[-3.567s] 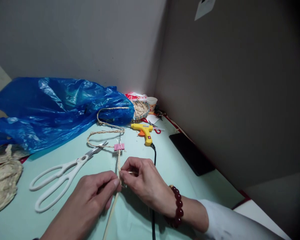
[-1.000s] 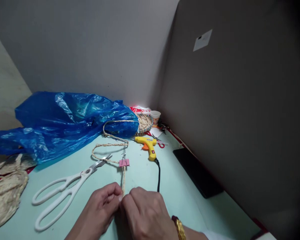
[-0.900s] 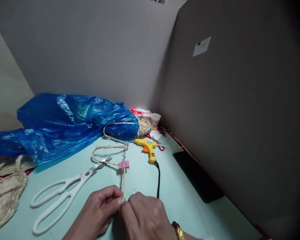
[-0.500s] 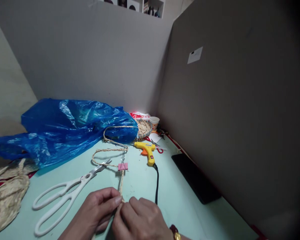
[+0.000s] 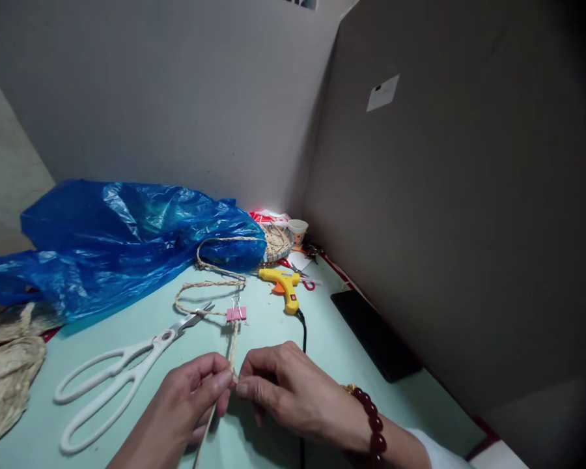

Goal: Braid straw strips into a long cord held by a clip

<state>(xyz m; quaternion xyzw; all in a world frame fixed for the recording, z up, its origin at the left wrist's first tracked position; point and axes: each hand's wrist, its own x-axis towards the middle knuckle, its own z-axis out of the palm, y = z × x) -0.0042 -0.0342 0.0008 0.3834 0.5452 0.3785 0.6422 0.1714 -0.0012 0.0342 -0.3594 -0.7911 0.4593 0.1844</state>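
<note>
A thin braided straw cord (image 5: 234, 346) runs from a pink binder clip (image 5: 236, 314) toward me. My left hand (image 5: 190, 397) pinches the cord's near end between thumb and forefinger. Close beside it, my right hand (image 5: 278, 384) is closed, thumb and forefinger pinching a strand at the same spot. One loose pale strand (image 5: 205, 433) hangs below my left hand toward the bottom edge. Beyond the clip, the cord loops back over the table. White-handled scissors (image 5: 141, 365) lie partly open at the left, their blade tips by the cord's loop.
A yellow hot glue gun (image 5: 287, 286) with a black cable lies beyond my right hand. Behind it are a woven basket (image 5: 277, 242) and a paper cup (image 5: 298, 231). A blue plastic bag (image 5: 127, 241), straw bundles (image 5: 10, 384) and a dark flat tablet (image 5: 376, 335) surround the work.
My right hand has turned and moved up and right, showing its wrist and bead bracelet. My left hand keeps its pinch. The view has tilted down slightly.
</note>
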